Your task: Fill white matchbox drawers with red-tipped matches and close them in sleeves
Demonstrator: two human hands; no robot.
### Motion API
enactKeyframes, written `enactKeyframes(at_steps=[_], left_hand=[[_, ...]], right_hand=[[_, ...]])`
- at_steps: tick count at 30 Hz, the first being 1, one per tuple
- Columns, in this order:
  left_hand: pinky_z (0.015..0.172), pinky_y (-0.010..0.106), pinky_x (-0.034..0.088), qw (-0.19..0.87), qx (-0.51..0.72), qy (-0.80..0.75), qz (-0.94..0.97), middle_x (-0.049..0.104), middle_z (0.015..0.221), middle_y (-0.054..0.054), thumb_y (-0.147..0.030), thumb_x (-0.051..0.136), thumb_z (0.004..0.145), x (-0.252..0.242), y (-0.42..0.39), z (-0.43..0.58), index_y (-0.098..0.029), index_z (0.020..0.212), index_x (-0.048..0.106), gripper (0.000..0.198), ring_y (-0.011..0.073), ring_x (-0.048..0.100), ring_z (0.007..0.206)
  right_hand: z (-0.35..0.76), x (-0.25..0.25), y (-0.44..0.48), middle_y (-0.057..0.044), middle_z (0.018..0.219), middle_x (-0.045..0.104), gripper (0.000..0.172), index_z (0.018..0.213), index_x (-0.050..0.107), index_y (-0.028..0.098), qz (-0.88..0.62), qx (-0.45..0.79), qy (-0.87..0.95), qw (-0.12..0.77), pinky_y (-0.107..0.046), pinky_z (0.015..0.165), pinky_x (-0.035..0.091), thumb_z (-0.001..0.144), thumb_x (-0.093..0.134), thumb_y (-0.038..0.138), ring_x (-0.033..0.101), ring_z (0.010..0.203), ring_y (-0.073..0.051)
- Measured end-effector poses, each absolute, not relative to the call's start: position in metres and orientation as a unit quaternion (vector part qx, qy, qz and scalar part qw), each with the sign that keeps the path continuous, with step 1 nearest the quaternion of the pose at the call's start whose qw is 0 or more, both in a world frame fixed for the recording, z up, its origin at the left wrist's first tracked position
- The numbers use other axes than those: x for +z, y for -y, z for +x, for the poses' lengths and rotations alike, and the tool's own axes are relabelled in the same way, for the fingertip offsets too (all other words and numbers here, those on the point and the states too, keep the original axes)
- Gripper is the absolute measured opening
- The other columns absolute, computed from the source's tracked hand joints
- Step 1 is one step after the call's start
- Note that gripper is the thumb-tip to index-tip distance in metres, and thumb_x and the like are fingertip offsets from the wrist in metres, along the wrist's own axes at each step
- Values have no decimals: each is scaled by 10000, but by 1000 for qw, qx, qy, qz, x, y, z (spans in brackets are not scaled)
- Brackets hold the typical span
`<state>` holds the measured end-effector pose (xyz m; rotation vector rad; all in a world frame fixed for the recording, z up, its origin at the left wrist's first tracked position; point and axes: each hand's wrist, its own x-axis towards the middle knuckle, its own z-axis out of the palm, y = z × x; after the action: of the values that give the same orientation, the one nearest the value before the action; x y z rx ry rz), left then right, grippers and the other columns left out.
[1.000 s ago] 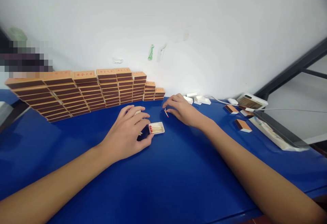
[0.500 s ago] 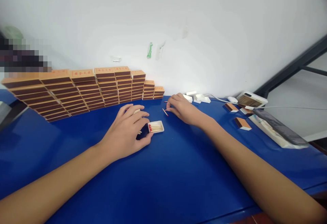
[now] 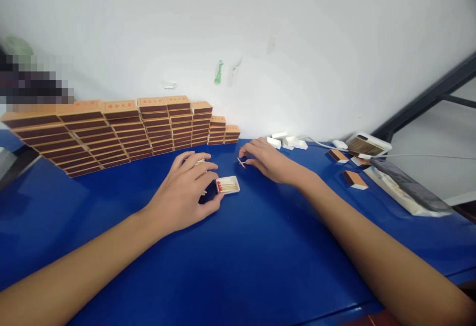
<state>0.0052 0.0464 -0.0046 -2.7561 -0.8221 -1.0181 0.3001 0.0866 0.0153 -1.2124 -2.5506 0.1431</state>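
Note:
A small white matchbox tray [image 3: 232, 190] with several red-tipped matches in it lies on the blue table. My left hand [image 3: 188, 187] curves around its left end, thumb at the near corner and a fingertip at the far one. Under the same palm and fingers is a bunch of loose matches [image 3: 201, 163], mostly hidden. Behind the tray and to its right, my right hand [image 3: 266, 160] has thumb and forefinger closed at a match [image 3: 241, 163] by the table surface. The fingers partly cover what they pinch.
Stacked matchboxes [image 3: 143, 130] form a stepped row along the wall at left. White tray pieces [image 3: 292, 141] lie at the back. At right are loose matchboxes [image 3: 355, 179], a white device [image 3: 368, 143] with a cable, and a dark phone [image 3: 412, 187] on a pouch.
My right fingers have shifted slightly and closed in at the loose match, which another match now appears to cross. My left hand and the tray stay almost in place.

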Motion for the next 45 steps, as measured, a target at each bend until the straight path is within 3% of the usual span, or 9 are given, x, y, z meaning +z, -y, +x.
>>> enactKeyframes(at_steps=[3,10,26,35,41,45], left_hand=[[1169,620,451,50,-329,266,-905,784,1226,111,-313,692,966,-5,-47,5,-199,1062,735,155,367,640,1346],[1165,626,455,47,-333,265,-904,782,1239,113,-321,697,964,-4,-46,5,-205,1074,743,166,370,643,1346],[1173,624,447,46,-332,265,-904,783,1238,111,-316,698,964,-4,-46,5,-197,1061,738,159,366,646,1340],[1171,617,450,53,-329,261,-906,781,1239,117,-327,688,978,-5,-47,5,-179,1079,739,186,371,643,1343],[1180,627,444,43,-332,265,-905,782,1234,118,-311,695,968,-4,-46,5,-186,1069,749,170,372,642,1344],[1167,615,453,44,-333,261,-905,784,1222,119,-310,702,965,-4,-46,5,-176,1067,750,175,370,649,1331]], right_hand=[[301,16,-87,-116,1119,670,266,1187,660,249,-415,59,894,155,-461,976,454,1051,464,132,547,1074,-300],[306,15,-91,-117,1060,656,126,1034,678,236,-437,47,886,146,-464,964,468,1052,555,220,535,1066,-311],[304,14,-87,-118,1038,662,110,961,659,219,-456,47,874,160,-467,937,475,1041,583,224,569,1039,-309],[303,19,-82,-124,1091,662,117,1048,692,227,-449,73,874,167,-451,941,476,1054,595,293,571,1063,-307],[305,25,-77,-127,1119,646,217,1190,763,251,-427,88,883,177,-482,982,483,1048,609,305,559,1109,-310],[309,29,-76,-124,1155,627,320,1239,821,303,-425,79,883,179,-500,981,504,978,659,211,570,1125,-311]])
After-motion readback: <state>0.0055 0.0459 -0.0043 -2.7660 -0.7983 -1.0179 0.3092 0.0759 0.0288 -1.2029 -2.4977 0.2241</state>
